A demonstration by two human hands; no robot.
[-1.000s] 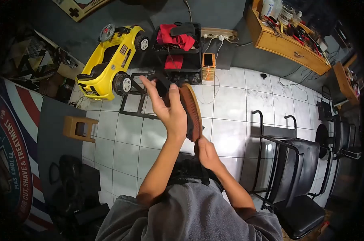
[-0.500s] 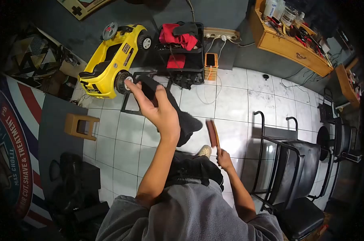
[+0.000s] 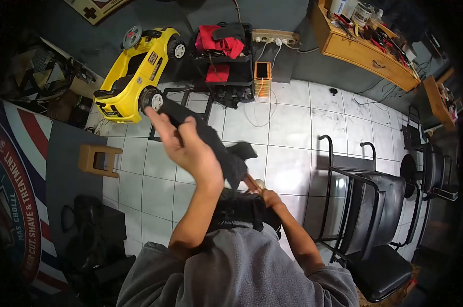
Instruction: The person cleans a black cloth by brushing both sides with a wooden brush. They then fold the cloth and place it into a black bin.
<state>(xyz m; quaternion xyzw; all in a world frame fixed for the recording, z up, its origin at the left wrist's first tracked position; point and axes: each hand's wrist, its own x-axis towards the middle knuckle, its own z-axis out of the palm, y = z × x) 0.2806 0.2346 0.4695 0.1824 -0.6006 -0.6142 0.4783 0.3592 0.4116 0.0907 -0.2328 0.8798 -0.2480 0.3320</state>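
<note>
My left hand (image 3: pixel 193 153) is raised in front of me with a length of black cloth (image 3: pixel 213 140) held between thumb and fingers. The cloth hangs down past the palm, and its lower end flares to the right. Low on the right, my right hand (image 3: pixel 271 198) grips a wooden-handled brush (image 3: pixel 251 183). The brush meets the lower edge of the cloth, and its bristle end is mostly hidden behind it.
A yellow toy car (image 3: pixel 134 77) stands by the wall, next to a black shelf cart (image 3: pixel 225 61). A small stool (image 3: pixel 99 159) is at left. Black armchairs (image 3: pixel 377 215) fill the right side. A wooden drawer counter (image 3: pixel 369 59) holds tools and bottles.
My right hand has swung the brush left and inward, from beside the cloth to against its lower end. The left hand and cloth have shifted slightly left, and the cloth's lower end has moved.
</note>
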